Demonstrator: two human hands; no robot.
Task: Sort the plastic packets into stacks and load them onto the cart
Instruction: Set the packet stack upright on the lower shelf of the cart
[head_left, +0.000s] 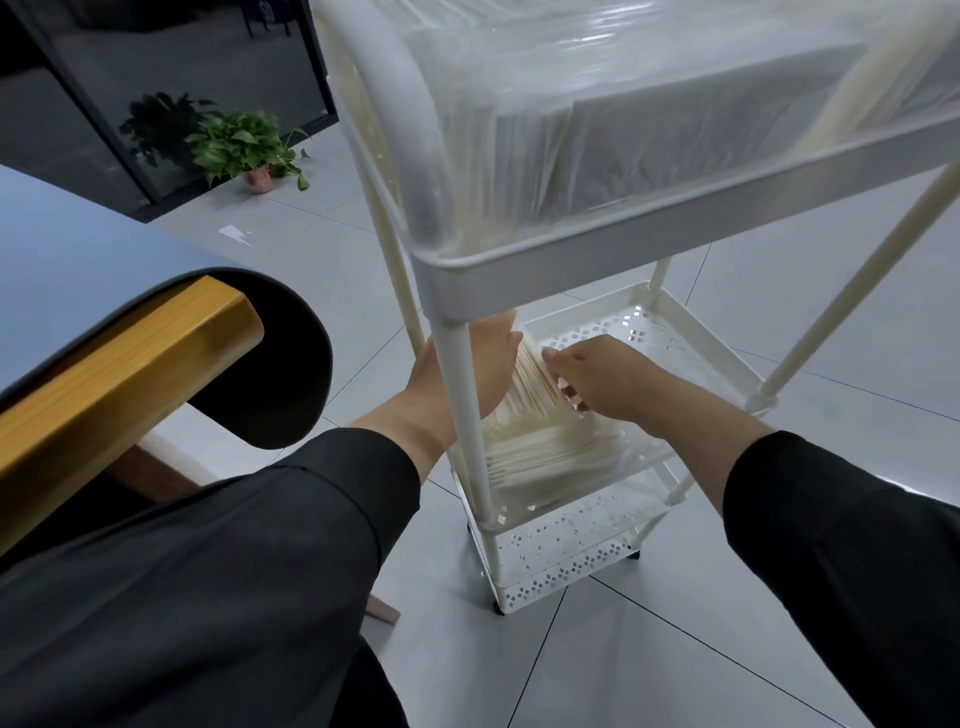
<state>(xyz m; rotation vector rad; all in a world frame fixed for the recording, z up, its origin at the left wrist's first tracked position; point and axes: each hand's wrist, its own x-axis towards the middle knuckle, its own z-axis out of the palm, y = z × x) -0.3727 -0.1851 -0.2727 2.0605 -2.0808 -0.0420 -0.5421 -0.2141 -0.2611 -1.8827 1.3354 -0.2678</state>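
A white three-shelf cart (597, 249) stands in front of me. Its top shelf holds tall stacks of clear plastic packets (597, 124). On the middle shelf (701, 364) a stack of packets (535, 384) leans on edge, above a flat stack (550, 452). My left hand (467, 364) reaches in behind the cart's front post, its flat palm against the left side of the leaning stack. My right hand (597, 379) curls its fingers over the right side of that stack, gripping it.
A wooden chair armrest (119, 384) with a black back juts in at the left, beside a blue table (78, 244). A potted plant (244, 145) stands on the grey tiled floor by a dark glass wall. The cart's bottom shelf (566, 545) is perforated.
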